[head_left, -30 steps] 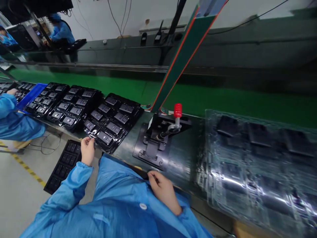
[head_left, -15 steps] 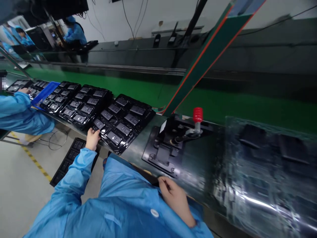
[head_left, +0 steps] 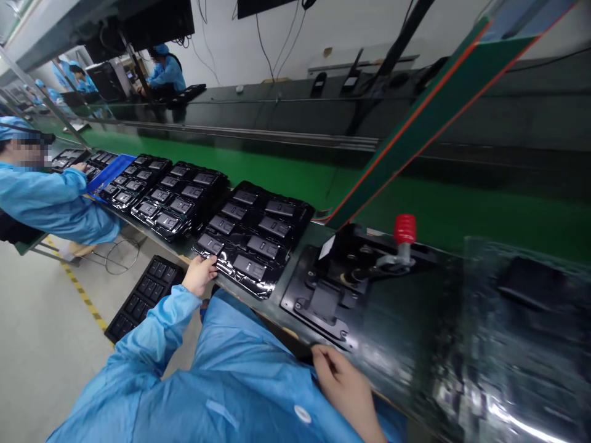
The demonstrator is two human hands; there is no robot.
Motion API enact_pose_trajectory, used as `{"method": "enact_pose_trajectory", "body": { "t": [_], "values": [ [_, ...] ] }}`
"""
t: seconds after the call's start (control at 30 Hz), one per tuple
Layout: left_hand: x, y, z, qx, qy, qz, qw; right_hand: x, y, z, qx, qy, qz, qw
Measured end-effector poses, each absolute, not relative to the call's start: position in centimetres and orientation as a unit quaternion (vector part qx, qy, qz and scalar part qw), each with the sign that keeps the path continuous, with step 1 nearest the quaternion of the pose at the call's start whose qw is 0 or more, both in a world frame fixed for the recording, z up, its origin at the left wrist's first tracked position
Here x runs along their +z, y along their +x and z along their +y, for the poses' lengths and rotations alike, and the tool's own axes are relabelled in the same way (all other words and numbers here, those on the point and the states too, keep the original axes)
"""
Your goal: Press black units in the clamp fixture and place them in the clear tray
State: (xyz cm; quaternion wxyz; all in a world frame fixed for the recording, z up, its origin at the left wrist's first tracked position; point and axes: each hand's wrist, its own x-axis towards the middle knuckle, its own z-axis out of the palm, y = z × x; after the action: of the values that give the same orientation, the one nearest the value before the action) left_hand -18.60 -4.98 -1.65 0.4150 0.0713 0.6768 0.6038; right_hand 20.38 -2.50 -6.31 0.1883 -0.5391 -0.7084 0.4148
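1. Two bare hands work at the front edge of a long tabletop (head_left: 392, 332), both coming from blue smock sleeves (head_left: 168, 326).
2. The left hand (head_left: 199, 275) is at the near corner of the nearest black tray (head_left: 292, 252). Its fingers (head_left: 210, 263) are curled closed and seem to pinch the glossy rim, a light hold that suits thin plastic.
3. That tray lies flat at the tabletop's edge, its pockets filled with dark rectangular parts (head_left: 249, 267). It ends a row of similar trays and sits just beside a black fixture plate (head_left: 323, 301) with a red-knobbed clamp (head_left: 405, 229).
4. The right hand (head_left: 346, 391) rests near the tabletop's edge, fingers (head_left: 325, 360) loosely bent; whether they hold anything small, I cannot tell.
5. An empty-looking black tray (head_left: 143, 298) sits below the edge on the left, and a co-worker (head_left: 44, 197) reaches toward trays farther along.
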Motion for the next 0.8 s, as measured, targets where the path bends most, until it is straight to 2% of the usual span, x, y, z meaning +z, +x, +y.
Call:
{"method": "enact_pose_trajectory", "body": {
  "t": [0.1,0.3,0.37,0.43,0.53,0.7,0.8],
  "values": [
    [-1.3,-17.9,-5.6,0.571,0.088,0.692,0.433,-6.1,20.3,-2.7,0.415,-0.535,-0.711,0.190],
    [1.1,-19.4,-8.1,0.426,0.179,0.761,0.455,-6.1,20.2,-3.2,0.419,-0.528,-0.711,0.203],
    [2.5,-19.4,-8.2,0.409,0.253,0.778,0.405,-6.2,20.1,-3.4,0.419,-0.529,-0.708,0.208],
    [3.9,-18.9,-7.2,0.376,0.399,0.777,0.311,-6.2,19.9,-3.5,0.416,-0.531,-0.707,0.214],
    [5.3,-17.8,-3.7,0.258,0.645,0.700,0.168,-6.1,19.7,-3.6,0.411,-0.528,-0.711,0.219],
    [5.7,-17.4,1.7,0.048,0.805,0.576,0.134,-5.9,19.9,-3.9,0.409,-0.513,-0.719,0.229],
    [5.8,-17.7,3.0,-0.013,0.830,0.540,0.137,-6.0,20.0,-4.1,0.404,-0.507,-0.722,0.241]
  ]
}}
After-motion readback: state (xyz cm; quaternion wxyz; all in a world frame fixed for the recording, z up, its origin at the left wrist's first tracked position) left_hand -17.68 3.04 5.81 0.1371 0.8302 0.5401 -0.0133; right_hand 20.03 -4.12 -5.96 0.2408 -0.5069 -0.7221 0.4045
